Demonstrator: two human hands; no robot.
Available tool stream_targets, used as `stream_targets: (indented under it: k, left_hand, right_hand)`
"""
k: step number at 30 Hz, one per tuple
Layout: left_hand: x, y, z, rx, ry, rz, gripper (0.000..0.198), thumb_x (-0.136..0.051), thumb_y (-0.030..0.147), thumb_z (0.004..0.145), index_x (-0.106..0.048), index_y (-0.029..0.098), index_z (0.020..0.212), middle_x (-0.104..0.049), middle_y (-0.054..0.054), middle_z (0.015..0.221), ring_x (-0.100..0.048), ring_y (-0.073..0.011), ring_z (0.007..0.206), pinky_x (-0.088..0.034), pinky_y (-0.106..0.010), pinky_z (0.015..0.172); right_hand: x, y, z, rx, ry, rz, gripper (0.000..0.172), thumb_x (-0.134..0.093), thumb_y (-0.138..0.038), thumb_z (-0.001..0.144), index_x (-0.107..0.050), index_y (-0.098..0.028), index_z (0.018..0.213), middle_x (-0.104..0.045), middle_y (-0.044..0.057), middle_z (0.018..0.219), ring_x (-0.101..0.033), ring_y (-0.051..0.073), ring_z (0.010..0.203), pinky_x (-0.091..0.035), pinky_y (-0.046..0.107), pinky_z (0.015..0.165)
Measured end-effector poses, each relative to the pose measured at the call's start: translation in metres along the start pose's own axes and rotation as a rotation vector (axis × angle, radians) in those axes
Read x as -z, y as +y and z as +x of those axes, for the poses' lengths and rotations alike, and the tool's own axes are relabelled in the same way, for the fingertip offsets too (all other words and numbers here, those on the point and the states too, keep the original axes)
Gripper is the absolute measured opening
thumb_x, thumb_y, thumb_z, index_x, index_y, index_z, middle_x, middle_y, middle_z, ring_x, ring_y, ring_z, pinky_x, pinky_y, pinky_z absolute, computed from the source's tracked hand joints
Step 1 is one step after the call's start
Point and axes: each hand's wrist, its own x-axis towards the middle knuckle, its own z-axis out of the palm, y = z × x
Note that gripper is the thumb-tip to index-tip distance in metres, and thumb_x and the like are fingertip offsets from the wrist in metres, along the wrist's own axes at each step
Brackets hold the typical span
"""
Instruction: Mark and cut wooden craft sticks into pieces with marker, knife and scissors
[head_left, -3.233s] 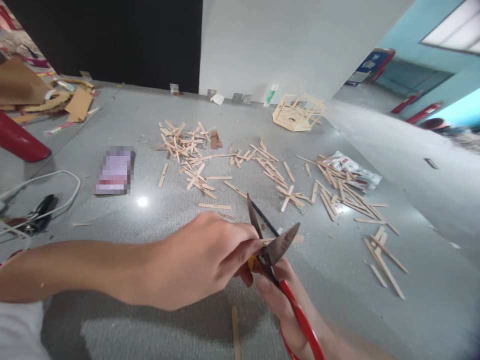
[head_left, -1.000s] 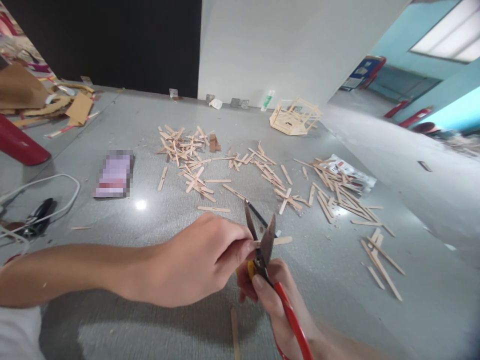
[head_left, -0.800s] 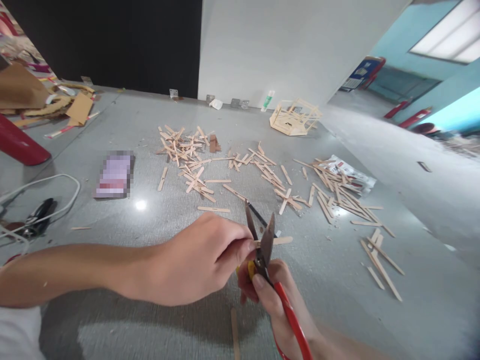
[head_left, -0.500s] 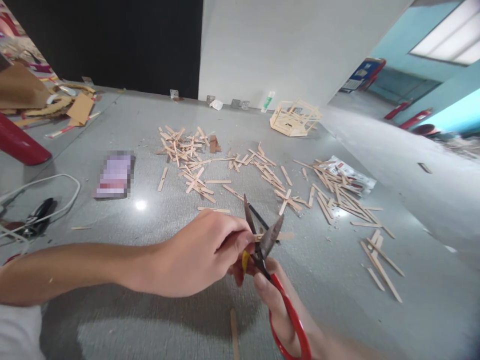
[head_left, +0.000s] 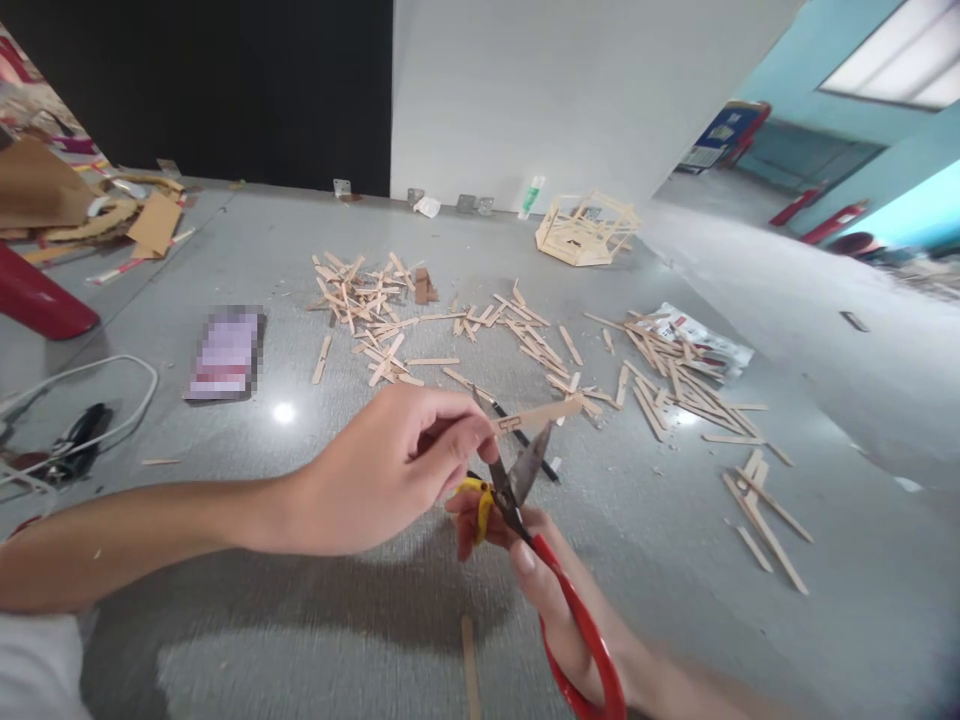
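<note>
Hands meet, near centre.
Left hand [head_left: 390, 470] reaches in from the left, fingertips pinched together; right hand [head_left: 541, 592] sits just nearer, fingers curled, seemingly gripping.

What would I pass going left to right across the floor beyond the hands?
White cable → blurred purple pad → stick pile → wooden frame → packet → loose sticks

craft workshop floor, scattered wooden sticks [head_left: 525, 345], cardboard scraps [head_left: 97, 210]

Bright even light, glare spot [head_left: 283, 412] on glossy floor [head_left: 225, 250], soft shadow under left hand [head_left: 382, 470], wide-angle warp at edges.
</note>
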Motion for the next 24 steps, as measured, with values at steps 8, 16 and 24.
stream_targets:
  k: [8, 16, 24]
  left_hand:
    - [-0.002, -0.004, 0.002, -0.061, -0.101, 0.095, 0.032, -0.052, 0.018, 0.101, -0.062, 0.015, 0.071, -0.056, 0.005, 0.058, -0.045, -0.0055, 0.051, -0.032, -0.018, 0.05]
    - [-0.003, -0.006, 0.001, -0.114, -0.133, 0.188, 0.034, -0.05, 0.018, 0.103, -0.062, 0.016, 0.071, -0.062, 0.004, 0.063, -0.051, -0.0071, 0.055, -0.037, -0.022, 0.058]
    - [-0.004, -0.006, -0.001, -0.101, -0.138, 0.201, 0.037, -0.047, 0.023, 0.105, -0.061, 0.017, 0.072, -0.058, 0.003, 0.063, -0.048, -0.0078, 0.055, -0.035, -0.023, 0.056]
  right_hand:
    - [0.003, -0.002, -0.007, 0.067, 0.117, -0.175, 0.047, -0.043, -0.061, 0.105, -0.065, -0.025, 0.125, -0.071, 0.009, 0.097, -0.068, 0.025, 0.09, -0.058, 0.042, 0.084]
    - [0.001, -0.017, 0.004, 0.043, 0.036, -0.137, 0.053, -0.038, -0.066, 0.104, -0.067, -0.021, 0.11, -0.064, 0.006, 0.082, -0.056, 0.02, 0.065, -0.052, 0.035, 0.06]
    - [0.0, -0.016, 0.002, 0.058, 0.087, -0.17, 0.05, -0.04, -0.065, 0.103, -0.065, -0.022, 0.112, -0.067, 0.006, 0.086, -0.06, 0.021, 0.07, -0.055, 0.038, 0.069]
